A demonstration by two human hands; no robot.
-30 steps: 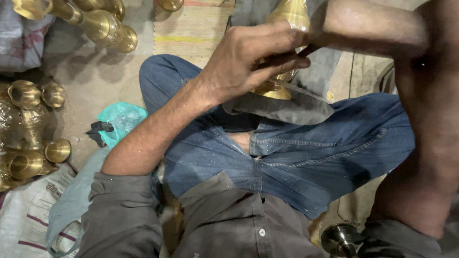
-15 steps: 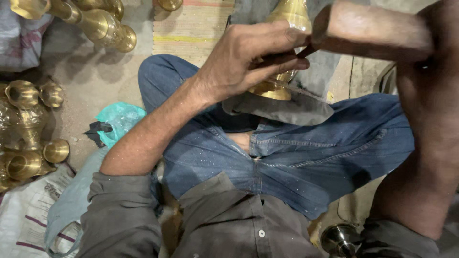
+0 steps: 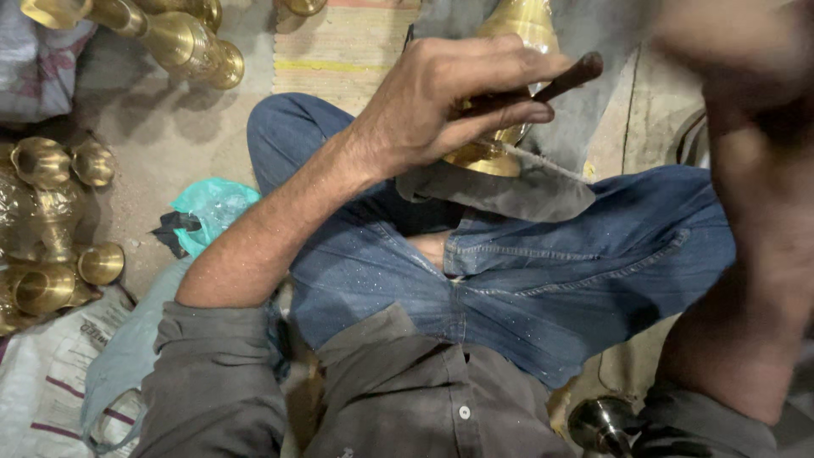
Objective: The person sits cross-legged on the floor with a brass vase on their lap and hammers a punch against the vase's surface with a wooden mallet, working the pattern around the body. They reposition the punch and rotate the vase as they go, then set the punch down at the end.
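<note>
The main risk was a missed blow: the right hand [image 3: 746, 76], raised and blurred at the upper right so its grip could not be read, might have come down on the knuckles. The left hand [image 3: 449, 102] was closed around a dark punch [image 3: 564, 80], pressing it against the brass vessel [image 3: 509, 93] propped over the lap.
</note>
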